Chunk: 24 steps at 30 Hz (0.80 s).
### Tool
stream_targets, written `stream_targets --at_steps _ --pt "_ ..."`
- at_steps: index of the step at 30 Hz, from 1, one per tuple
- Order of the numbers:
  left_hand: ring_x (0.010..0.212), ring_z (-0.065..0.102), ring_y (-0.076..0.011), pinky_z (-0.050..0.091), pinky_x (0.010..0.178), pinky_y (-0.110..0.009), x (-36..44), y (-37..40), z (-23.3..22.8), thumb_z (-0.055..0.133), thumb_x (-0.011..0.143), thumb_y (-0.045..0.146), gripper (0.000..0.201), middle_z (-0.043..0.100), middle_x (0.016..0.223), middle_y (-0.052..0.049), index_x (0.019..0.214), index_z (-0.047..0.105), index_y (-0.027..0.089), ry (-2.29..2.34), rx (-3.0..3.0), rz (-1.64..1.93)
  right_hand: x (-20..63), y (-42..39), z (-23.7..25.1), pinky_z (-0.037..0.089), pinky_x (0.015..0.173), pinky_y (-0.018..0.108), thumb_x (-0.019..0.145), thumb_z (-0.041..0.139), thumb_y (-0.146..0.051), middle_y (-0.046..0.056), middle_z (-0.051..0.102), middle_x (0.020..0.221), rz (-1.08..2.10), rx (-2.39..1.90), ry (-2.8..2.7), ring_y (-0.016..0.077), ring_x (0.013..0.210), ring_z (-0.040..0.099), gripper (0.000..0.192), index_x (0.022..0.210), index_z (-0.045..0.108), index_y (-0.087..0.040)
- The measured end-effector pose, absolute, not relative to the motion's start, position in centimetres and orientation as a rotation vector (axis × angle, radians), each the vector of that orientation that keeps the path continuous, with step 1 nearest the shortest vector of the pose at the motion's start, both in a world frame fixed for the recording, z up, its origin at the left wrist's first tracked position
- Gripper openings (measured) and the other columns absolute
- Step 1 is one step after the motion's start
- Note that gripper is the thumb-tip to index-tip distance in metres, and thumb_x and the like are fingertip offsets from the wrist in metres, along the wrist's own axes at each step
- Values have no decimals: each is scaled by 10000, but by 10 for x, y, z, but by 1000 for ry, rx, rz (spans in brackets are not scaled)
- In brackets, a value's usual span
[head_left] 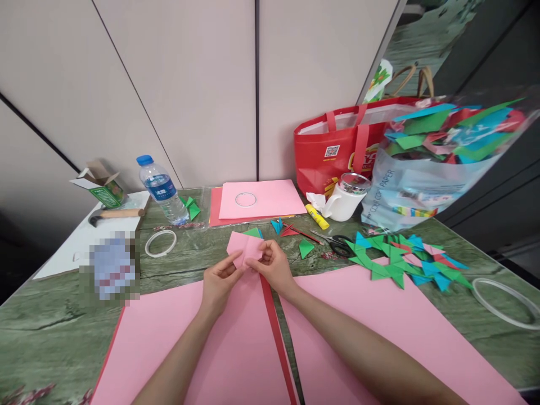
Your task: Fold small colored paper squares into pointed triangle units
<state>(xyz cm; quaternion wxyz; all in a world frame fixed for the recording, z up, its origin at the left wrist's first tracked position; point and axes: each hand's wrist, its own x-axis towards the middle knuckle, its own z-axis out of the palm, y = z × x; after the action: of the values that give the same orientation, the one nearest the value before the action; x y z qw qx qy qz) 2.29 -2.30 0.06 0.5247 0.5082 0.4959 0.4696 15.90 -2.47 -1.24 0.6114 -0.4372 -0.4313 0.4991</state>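
Between my two hands is a small piece of folded pink paper (244, 247), with creases across it. The fingers of my left hand (221, 279) pinch its lower left part. My right hand (274, 265) grips its right side, thumb and fingers pressed together. Just behind it, green and blue paper shows at its upper edge. Under my hands and forearms lie large pink sheets (164, 337), with a red sheet edge showing beneath. A green folded piece (306, 248) rests on the table to the right of my right hand.
Folded paper stars (390, 259), black scissors (341, 245) and a white mug (346, 199) sit right, before a red bag (320, 140) and a plastic bag of paper pieces (430, 174). Left are a water bottle (162, 188), tape roll (161, 243) and hammer (118, 214).
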Motion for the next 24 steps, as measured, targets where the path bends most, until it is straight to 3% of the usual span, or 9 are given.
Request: stream_targets --at_steps 7,13,24 --pt "499 272 -68 254 451 -207 24 -23 0 715 558 303 524 299 529 63 1046 618 139 1186 1216 1148 160 -25 -13 479 454 248 583 694 -286 -65 525 580 1142 -1022 -1016 121 462 550 376 765 370 -228" --pt "500 246 -66 230 450 -205 26 -24 2 714 567 258 464 265 522 68 1009 640 138 1187 1201 1173 161 -24 -16 442 474 239 625 666 -313 -50 497 551 1069 -1041 -1120 113 476 527 259 632 433 -201" --pt "487 257 -61 233 446 -199 25 -24 2 726 539 246 490 277 516 72 1013 637 163 1161 1174 1144 160 -24 -15 421 467 236 598 683 -346 -45 505 551 1049 -1069 -1102 111 466 505 269 635 463 -197"
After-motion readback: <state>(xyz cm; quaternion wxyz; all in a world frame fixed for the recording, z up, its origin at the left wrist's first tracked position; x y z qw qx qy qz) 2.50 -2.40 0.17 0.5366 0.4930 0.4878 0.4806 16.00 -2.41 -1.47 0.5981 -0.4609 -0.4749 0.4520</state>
